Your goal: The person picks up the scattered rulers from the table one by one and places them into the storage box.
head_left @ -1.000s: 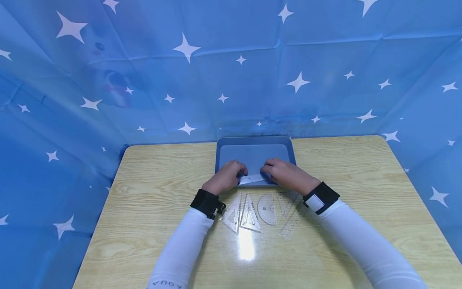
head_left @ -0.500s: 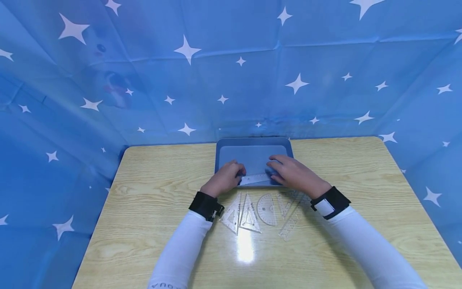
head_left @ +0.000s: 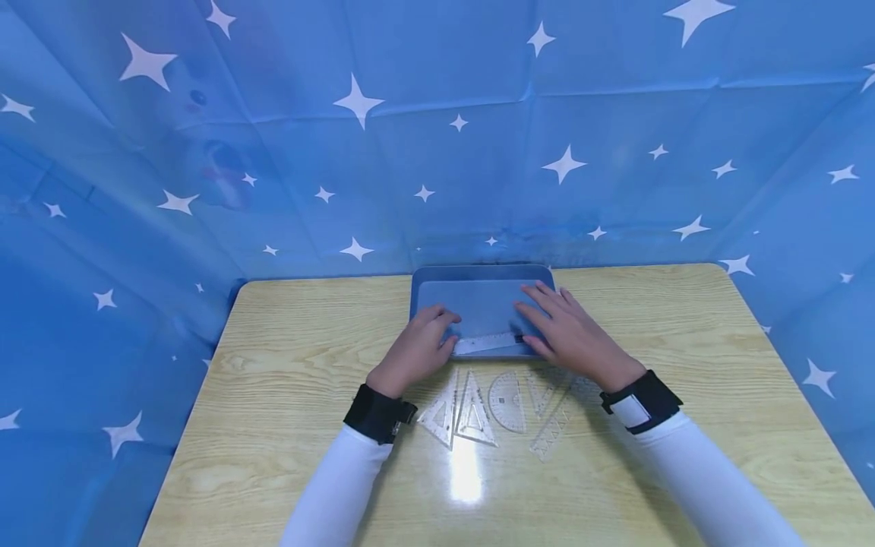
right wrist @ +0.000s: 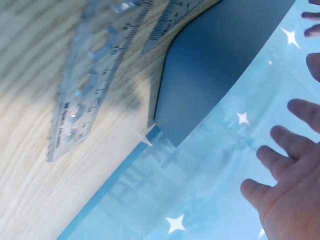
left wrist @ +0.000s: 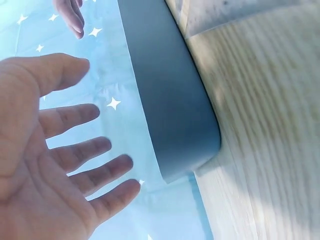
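A blue-grey tray stands at the back of the table. Inside it, along the near wall, lies a clear ruler with a dark piece at its right end. My left hand hovers over the tray's left near corner, holding nothing. In the left wrist view its fingers are spread beside the tray's outer wall. My right hand is over the tray's right side, near the ruler's right end. Its fingers are spread too, with nothing in them, as the right wrist view shows.
In front of the tray lie clear drawing tools: two set squares side by side, a protractor, another clear triangular piece and a slanted ruler with cut-out shapes. Blue star-patterned cloth hangs behind the table.
Both hands have let go of the ruler in the tray, the right one first. Their fingers have spread, and the hands have drawn apart. The ruler stays along the near wall.
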A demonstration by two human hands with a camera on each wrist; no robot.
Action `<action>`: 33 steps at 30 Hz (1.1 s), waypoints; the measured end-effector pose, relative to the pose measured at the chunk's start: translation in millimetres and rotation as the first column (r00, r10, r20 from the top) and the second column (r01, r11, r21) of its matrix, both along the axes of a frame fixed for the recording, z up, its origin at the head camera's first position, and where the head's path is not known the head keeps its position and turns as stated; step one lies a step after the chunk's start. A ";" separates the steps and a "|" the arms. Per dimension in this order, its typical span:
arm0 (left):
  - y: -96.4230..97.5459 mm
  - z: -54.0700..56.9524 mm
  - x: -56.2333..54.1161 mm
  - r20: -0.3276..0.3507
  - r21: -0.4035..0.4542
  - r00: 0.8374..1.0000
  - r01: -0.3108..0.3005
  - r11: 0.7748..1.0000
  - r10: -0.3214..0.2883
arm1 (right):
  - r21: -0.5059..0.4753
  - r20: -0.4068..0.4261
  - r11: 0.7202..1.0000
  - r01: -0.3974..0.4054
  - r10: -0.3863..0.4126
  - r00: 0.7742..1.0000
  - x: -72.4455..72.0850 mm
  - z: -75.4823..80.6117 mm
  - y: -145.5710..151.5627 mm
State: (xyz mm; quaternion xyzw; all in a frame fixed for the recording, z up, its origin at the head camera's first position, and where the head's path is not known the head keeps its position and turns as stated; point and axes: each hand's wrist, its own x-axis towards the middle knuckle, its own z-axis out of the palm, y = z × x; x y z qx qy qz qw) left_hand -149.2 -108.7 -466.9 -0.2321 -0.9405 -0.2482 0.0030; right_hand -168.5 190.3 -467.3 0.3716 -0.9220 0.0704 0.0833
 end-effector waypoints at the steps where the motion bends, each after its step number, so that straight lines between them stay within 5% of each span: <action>1: -1.1 0.3 2.4 -0.016 -0.002 1.000 -0.001 1.000 0.001 | -0.001 0.000 1.000 0.004 -0.004 1.000 1.3 0.4 0.8; 14: -14.0 -1.7 35.9 -0.172 -0.088 0.985 -0.022 0.996 0.007 | -0.020 -0.071 1.000 0.015 -0.017 0.997 22.3 -0.2 11.4; 27: -21.8 -10.0 69.1 -0.202 -0.073 0.979 -0.013 0.997 -0.002 | -0.006 -0.033 1.000 -0.007 0.007 0.999 42.3 -2.6 5.0; 33: -22.5 -12.9 79.4 -0.251 -0.091 0.967 -0.059 0.994 0.034 | -0.014 -0.026 0.998 -0.064 0.064 0.998 48.0 -3.6 -6.0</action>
